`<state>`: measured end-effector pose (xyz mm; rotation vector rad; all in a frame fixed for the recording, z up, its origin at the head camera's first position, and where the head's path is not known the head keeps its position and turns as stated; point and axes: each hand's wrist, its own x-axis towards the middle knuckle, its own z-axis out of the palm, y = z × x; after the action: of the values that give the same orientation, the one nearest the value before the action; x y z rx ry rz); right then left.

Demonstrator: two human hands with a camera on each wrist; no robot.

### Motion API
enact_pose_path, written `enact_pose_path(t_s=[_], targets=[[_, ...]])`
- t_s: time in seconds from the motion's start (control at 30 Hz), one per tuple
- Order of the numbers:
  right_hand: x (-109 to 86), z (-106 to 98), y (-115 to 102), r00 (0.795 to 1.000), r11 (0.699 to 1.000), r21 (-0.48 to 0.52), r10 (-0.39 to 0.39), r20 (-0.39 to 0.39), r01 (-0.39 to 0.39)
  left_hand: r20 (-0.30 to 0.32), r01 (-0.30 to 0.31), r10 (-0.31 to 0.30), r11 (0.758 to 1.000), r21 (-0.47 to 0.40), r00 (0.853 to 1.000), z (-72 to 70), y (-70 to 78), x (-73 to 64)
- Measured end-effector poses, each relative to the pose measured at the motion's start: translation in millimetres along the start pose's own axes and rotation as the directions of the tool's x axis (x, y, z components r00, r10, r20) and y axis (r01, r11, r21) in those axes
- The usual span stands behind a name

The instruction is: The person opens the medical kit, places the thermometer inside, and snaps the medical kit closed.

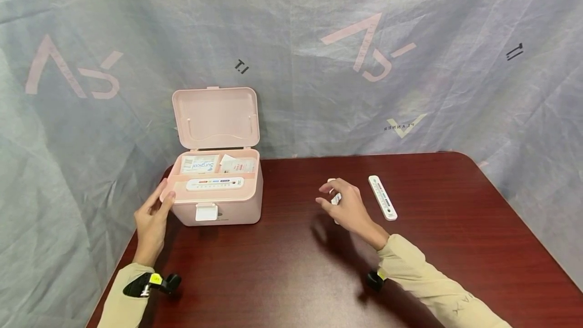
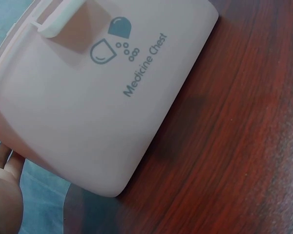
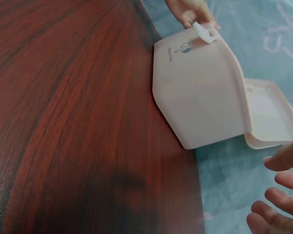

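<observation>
A pale pink medicine chest [image 1: 217, 211] stands on the table with its lid [image 1: 216, 115] raised. My left hand [image 1: 151, 221] touches its left rim, thumb near the front corner and fingers along the side. A white thermometer strip [image 1: 215, 184] lies in the chest's front section. Behind it, packets [image 1: 199, 164] marked "Surgical" and a white sachet [image 1: 238, 165] fill two compartments. My right hand [image 1: 348, 206] hovers with loosely bent, spread fingers and nothing between them. A white printed strip [image 1: 336, 199] lies beneath it, mostly hidden. To its right is another thermometer strip [image 1: 382, 197].
The dark red wooden table [image 1: 282, 267] has a grey printed cloth [image 1: 291, 65] hanging behind it and at its sides. A white latch [image 1: 207, 212] hangs on the chest's front. Black camera mounts [image 1: 152, 284] sit on both wrists.
</observation>
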<state>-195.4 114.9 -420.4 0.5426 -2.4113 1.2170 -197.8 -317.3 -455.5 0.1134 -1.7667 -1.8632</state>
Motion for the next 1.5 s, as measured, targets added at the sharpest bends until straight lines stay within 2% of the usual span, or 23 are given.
enact_pose_path(t_s=[0.4, 0.6, 1.07, 1.5], targets=[[-6.5, 1.4, 5.0, 0.998, 0.998, -0.05, 0.046, -0.04, -0.048, -0.014, -0.015, 0.016, 1.0, 0.016, 1.0, -0.9, 2.6, 0.2], [-10.3, 1.0, 9.1, 0.995, 0.994, -0.084, 0.071, -0.067, -0.076, -0.001, -0.014, 0.014, 1.0, 0.005, 1.0, -0.7, 1.7, 0.3], [-19.8, 1.9, 20.5, 0.989, 0.982, -0.132, 0.13, -0.069, -0.139, -0.008, -0.006, 0.006, 1.0, 0.018, 1.0, 0.3, -0.2, -1.0], [-28.9, 2.2, 29.1, 0.971, 0.953, -0.186, 0.228, -0.071, -0.238, -0.012, -0.005, 0.005, 1.0, 0.003, 1.0, 0.7, -0.4, -1.1]])
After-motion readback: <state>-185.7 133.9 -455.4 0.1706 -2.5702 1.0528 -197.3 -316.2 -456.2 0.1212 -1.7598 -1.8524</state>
